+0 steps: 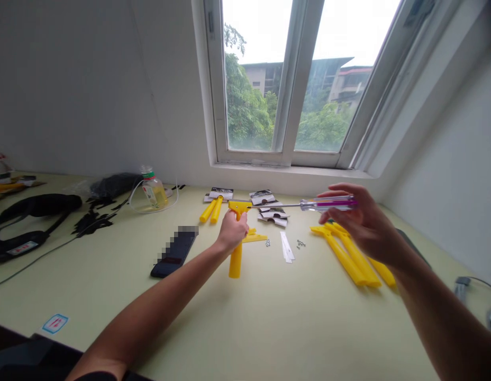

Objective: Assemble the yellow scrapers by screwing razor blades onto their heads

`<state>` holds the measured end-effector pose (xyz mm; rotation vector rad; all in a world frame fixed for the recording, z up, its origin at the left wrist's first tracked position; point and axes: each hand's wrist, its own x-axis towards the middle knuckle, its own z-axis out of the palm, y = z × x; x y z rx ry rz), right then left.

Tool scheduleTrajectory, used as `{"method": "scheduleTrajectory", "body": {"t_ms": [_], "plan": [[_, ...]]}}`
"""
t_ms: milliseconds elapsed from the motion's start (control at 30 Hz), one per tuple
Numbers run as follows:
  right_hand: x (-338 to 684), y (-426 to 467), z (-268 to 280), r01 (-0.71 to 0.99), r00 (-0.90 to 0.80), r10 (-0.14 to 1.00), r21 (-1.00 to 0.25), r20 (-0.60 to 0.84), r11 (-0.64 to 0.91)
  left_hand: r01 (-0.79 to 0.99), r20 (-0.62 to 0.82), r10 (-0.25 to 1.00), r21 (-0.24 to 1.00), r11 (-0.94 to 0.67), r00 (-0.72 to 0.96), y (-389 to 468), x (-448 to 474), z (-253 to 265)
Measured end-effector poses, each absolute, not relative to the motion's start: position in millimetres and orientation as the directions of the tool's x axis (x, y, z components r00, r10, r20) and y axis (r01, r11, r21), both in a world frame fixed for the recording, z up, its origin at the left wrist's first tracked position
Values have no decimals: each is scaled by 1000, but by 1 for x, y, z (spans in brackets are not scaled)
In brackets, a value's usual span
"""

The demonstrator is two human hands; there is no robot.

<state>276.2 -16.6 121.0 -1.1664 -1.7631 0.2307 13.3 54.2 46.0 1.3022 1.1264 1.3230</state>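
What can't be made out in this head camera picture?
In the head view:
Yellow tool, grip: partly behind the left hand.
Screwdriver, tip's seating: too small to tell.
Loose screws, head slots: too small.
Phone, far end: pixelated.
Black headset: cut off by the left edge.

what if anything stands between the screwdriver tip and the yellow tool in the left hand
Nothing visible: the screwdriver spans from the right hand to, or almost to, the yellow tool in the left hand. The cards seemingly lie on the table, beyond the shaft.
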Motion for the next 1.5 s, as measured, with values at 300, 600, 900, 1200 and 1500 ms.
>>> {"method": "scheduleTrajectory", "body": {"t_ms": [300,600,900,1200,1500], "plan": [[277,-21,127,665,-74,774,-548,629,509,-14,156,988,988,-157,-13,57,12,45],[266,-21,127,493,185,802,-760,568,424,-119,182,981,975,-190,-70,55,13,41],[278,-56,143,675,374,501,-599,780,429,-255,194,965,938,-234,-174,76,-7,66],[319,-41,28,947,-319,650,255,689,194,-529,83,997,845,-73,-5,62,-9,85],[302,-43,-1,938,-161,913,347,375,23,-514,149,989,850,-117,21,57,-30,59]]}}
